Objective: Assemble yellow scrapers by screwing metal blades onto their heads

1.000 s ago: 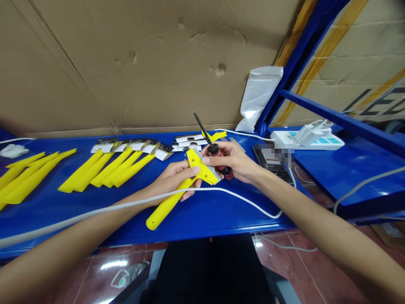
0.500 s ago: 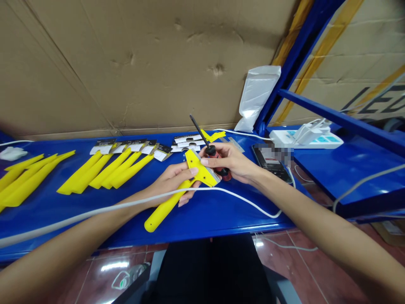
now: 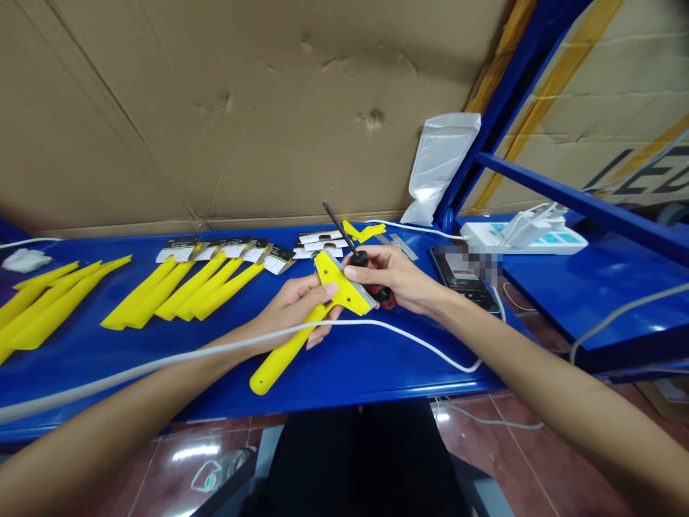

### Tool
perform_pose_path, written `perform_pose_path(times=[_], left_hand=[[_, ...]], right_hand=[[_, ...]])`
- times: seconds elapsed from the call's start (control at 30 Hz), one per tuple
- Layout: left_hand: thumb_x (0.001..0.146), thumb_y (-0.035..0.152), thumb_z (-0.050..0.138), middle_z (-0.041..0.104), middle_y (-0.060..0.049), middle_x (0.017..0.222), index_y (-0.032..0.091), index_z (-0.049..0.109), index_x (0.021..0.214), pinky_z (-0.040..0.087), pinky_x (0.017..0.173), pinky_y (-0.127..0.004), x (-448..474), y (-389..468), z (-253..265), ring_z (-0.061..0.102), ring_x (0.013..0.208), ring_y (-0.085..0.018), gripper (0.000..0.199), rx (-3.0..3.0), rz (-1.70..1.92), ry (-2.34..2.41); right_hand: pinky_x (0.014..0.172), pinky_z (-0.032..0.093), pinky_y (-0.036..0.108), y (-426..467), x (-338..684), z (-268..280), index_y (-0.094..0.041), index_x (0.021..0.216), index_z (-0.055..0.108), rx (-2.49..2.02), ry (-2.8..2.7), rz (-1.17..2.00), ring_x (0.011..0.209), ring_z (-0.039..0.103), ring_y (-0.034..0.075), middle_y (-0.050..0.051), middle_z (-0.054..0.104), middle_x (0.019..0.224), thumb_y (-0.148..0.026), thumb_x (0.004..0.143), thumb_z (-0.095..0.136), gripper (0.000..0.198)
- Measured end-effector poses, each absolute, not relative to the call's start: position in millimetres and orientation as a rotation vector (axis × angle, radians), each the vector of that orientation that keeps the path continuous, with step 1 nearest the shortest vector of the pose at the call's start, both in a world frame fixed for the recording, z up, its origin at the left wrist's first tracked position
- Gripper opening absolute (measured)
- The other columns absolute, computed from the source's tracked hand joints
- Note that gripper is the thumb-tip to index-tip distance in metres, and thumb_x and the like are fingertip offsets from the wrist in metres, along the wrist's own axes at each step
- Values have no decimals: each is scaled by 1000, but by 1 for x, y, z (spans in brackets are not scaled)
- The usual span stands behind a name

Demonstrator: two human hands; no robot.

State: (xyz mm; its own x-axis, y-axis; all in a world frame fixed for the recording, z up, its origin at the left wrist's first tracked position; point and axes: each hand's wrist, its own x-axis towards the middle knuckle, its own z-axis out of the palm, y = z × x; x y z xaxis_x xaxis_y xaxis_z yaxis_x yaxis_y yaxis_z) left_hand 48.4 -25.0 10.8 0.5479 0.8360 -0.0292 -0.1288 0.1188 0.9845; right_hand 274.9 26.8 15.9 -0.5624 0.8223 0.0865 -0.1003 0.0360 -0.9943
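My left hand is closed around the neck of a yellow scraper, thumb on top, its handle slanting down to the left. A metal blade runs along the far right edge of the scraper's head. My right hand grips a screwdriver with a red and black handle; its dark shaft points up and left. The right thumb and fingertips also touch the blade edge. Further left lie several yellow scrapers with card-covered blades, and more yellow handles at the far left.
Behind my hands are white-and-black blade cards, small yellow pieces and loose metal blades. A phone and a white power strip are at right. A white cable crosses in front of my left forearm.
Almost nothing differs. The view has shifted very slightly, and both hands keep the same hold on the scraper and the screwdriver.
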Motion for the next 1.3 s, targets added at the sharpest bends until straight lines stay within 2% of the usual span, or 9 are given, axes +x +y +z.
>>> perform_pose_path(times=[0.33,0.57,0.77,0.97,1.17,1.3], left_hand=[[106,47,67,65,0,78,15,62,95,48,40,-21,48,-24,10,56,45,-8,34,1263,790,712],[105,50,69,65,0,71,16,61,90,48,41,-21,50,-26,14,56,44,-9,38,1291,773,755],[102,52,73,65,0,72,14,64,90,49,41,-20,49,-25,12,58,46,-9,41,1321,798,747],[99,53,78,65,1,74,14,65,92,49,40,-20,50,-25,10,59,46,-9,42,1297,803,751],[96,56,80,63,1,65,14,66,87,48,39,-21,51,-24,11,58,43,-10,45,1330,748,815],[99,58,76,63,-1,56,14,67,78,44,38,-20,49,-22,12,55,39,-10,50,1408,664,896]], right_hand=[[40,43,19,29,276,11,-20,91,71,-697,-1611,1627,46,53,8,-6,61,61,-47,91,89,32],[36,37,19,28,277,10,-21,91,72,-779,-1707,1540,45,53,8,-6,61,61,-51,93,86,33],[33,33,20,23,275,15,-21,92,75,-789,-1775,1455,40,47,8,-6,61,56,-48,89,90,31],[37,33,21,22,273,17,-20,83,70,-738,-1745,1433,44,45,7,-7,58,59,-43,82,95,34],[39,32,21,22,272,15,-19,77,64,-706,-1716,1439,44,42,5,-10,49,57,-38,79,97,37],[40,29,20,23,272,12,-19,78,65,-713,-1707,1411,45,40,5,-10,48,57,-36,79,97,36]])
